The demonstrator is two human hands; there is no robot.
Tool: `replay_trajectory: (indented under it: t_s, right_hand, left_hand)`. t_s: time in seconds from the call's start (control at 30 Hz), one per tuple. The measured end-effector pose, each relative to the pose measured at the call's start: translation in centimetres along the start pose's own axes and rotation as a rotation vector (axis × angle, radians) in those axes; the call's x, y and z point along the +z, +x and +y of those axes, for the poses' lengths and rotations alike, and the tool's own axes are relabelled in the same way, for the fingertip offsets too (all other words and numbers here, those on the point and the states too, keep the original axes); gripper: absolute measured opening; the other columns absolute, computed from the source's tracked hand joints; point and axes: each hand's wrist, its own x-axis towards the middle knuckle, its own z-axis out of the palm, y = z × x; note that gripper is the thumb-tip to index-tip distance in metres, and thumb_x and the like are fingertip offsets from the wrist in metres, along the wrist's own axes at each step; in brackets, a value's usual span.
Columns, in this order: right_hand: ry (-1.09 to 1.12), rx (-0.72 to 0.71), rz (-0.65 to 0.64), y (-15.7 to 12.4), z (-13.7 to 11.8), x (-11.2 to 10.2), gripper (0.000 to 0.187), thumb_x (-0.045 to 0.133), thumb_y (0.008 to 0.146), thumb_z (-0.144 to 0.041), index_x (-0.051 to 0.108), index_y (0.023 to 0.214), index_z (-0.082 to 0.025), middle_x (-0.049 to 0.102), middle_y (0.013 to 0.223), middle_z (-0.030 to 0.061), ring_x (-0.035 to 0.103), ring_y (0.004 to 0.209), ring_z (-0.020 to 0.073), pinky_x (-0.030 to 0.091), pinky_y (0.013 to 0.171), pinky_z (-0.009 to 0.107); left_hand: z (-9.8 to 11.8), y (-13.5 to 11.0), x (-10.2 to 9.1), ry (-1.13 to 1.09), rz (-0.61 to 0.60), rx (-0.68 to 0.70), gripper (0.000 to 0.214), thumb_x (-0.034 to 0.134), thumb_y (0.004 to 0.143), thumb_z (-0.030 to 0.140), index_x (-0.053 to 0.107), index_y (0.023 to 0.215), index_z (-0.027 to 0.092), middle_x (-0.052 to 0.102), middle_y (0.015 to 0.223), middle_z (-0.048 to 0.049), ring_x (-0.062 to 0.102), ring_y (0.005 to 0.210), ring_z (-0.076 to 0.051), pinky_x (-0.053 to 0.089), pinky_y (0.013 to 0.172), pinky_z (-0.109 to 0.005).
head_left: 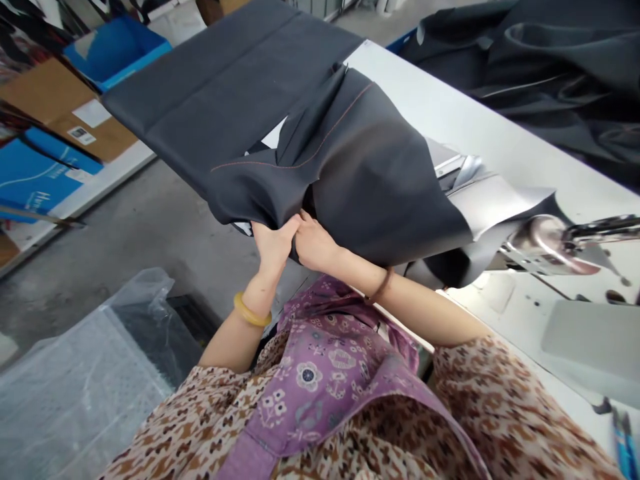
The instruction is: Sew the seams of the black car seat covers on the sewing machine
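Observation:
A large sheet of black leather-like material (375, 173) with a line of orange stitching drapes over the near edge of the white table. My left hand (273, 247) grips the folded lower edge of this material, its fingers tucked behind and hidden. Right beside it, touching, my right hand (316, 243) is closed on the same edge, just under a dark gap in the folds. To the right, the material's pale grey underside (493, 203) is turned up near the metal head of a sewing machine (545, 247).
More flat black material (215, 73) covers the table's far left part. A dark heap of material (550, 73) lies beyond the white table (415, 93). Cardboard boxes (55, 93) and blue boxes (43, 177) stand at left. Plastic-wrapped goods (90, 380) sit at lower left; blue-handled pliers (624, 443) at lower right.

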Motion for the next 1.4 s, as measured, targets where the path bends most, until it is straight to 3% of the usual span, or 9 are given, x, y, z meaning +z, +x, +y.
replay_trajectory:
  t_s: [0.13, 0.27, 0.33, 0.5, 0.73, 0.9, 1.03, 1.23, 1.4]
  right_hand:
    - [0.096, -0.063, 0.079, -0.9, 1.3, 0.9, 0.045, 0.033, 0.082, 0.001, 0.058, 0.119, -0.002, 0.053, 0.133, 0.0175, 0.038, 0.135, 0.0236, 0.023, 0.119, 0.041]
    - [0.294, 0.072, 0.240, -2.0, 2.6, 1.4, 0.032, 0.040, 0.085, -0.007, 0.062, 0.107, -0.011, 0.049, 0.135, 0.0167, 0.050, 0.123, 0.0230, 0.041, 0.105, 0.038]
    - [0.440, 0.145, 0.339, -2.3, 3.3, 1.4, 0.020, 0.050, 0.083, -0.014, 0.061, 0.100, -0.015, 0.057, 0.121, 0.0130, 0.056, 0.110, 0.0215, 0.047, 0.094, 0.035]
    - [0.803, 0.265, 0.447, -2.0, 4.6, 1.0, 0.016, 0.062, 0.074, -0.022, 0.057, 0.089, -0.017, 0.061, 0.094, 0.0031, 0.059, 0.091, 0.0155, 0.048, 0.085, 0.030]
    - [1.137, 0.402, 0.471, 0.4, 5.2, -0.6, 0.015, 0.053, 0.078, -0.026, 0.062, 0.085, -0.017, 0.060, 0.078, -0.0026, 0.054, 0.068, 0.0083, 0.045, 0.070, 0.024]
    - [0.994, 0.409, 0.428, 1.1, 5.1, -0.8, 0.014, 0.061, 0.073, -0.029, 0.060, 0.068, -0.016, 0.055, 0.067, -0.0036, 0.048, 0.063, 0.0079, 0.038, 0.062, 0.022]
    - [0.984, 0.451, 0.301, 1.1, 4.9, -1.6, 0.011, 0.061, 0.068, -0.020, 0.055, 0.061, -0.015, 0.048, 0.057, -0.0056, 0.041, 0.056, 0.0060, 0.033, 0.055, 0.021]
    - [1.332, 0.623, 0.183, 0.9, 4.9, -3.8, 0.015, 0.055, 0.070, -0.018, 0.044, 0.060, -0.017, 0.034, 0.048, -0.0083, 0.027, 0.043, 0.0031, 0.014, 0.040, 0.019]
    - [1.225, 0.510, 0.244, 0.8, 5.1, -3.1, 0.010, 0.063, 0.070, -0.019, 0.053, 0.070, -0.015, 0.045, 0.054, -0.0068, 0.037, 0.049, 0.0039, 0.025, 0.044, 0.018]
  left_hand:
    - [-2.3, 2.0, 0.7, 0.082, 0.149, 0.095, 0.041, 0.068, 0.057, 0.007, 0.062, 0.097, 0.014, 0.067, 0.112, -0.0084, 0.061, 0.112, -0.024, 0.044, 0.105, -0.035]
    - [-3.1, 2.9, 1.5, 0.025, 0.173, 0.013, 0.018, 0.060, 0.067, 0.012, 0.063, 0.085, 0.014, 0.069, 0.105, -0.0093, 0.065, 0.104, -0.024, 0.049, 0.099, -0.036]
    - [-2.9, 2.9, 1.8, -0.005, 0.181, -0.044, 0.016, 0.062, 0.069, 0.016, 0.063, 0.085, 0.014, 0.069, 0.107, -0.0102, 0.065, 0.105, -0.024, 0.049, 0.099, -0.038]
    - [-2.7, 2.1, 1.9, -0.035, 0.185, -0.165, 0.019, 0.071, 0.068, 0.022, 0.063, 0.083, 0.014, 0.070, 0.105, -0.0118, 0.065, 0.105, -0.026, 0.050, 0.097, -0.040]
    - [-2.8, 0.2, 2.3, -0.111, 0.051, -0.167, 0.021, 0.070, 0.070, 0.014, 0.067, 0.091, 0.016, 0.069, 0.114, -0.0069, 0.063, 0.110, -0.021, 0.049, 0.100, -0.033]
    - [-3.3, 0.5, 2.1, -0.170, -0.034, -0.120, 0.018, 0.068, 0.072, 0.012, 0.070, 0.089, 0.018, 0.073, 0.104, -0.0026, 0.065, 0.106, -0.018, 0.050, 0.098, -0.030]
    - [-3.8, 0.7, 1.9, -0.188, -0.046, -0.116, 0.018, 0.070, 0.070, 0.014, 0.071, 0.088, 0.018, 0.073, 0.104, -0.0027, 0.065, 0.107, -0.019, 0.049, 0.099, -0.031]
    - [-4.0, 0.5, 2.0, -0.225, -0.057, -0.134, 0.028, 0.078, 0.065, 0.022, 0.072, 0.092, 0.017, 0.072, 0.110, -0.0041, 0.063, 0.109, -0.020, 0.049, 0.099, -0.030]
    - [-4.0, 0.4, 2.0, -0.248, -0.069, -0.141, 0.022, 0.076, 0.067, 0.019, 0.072, 0.089, 0.017, 0.073, 0.106, -0.0043, 0.064, 0.108, -0.020, 0.048, 0.100, -0.033]
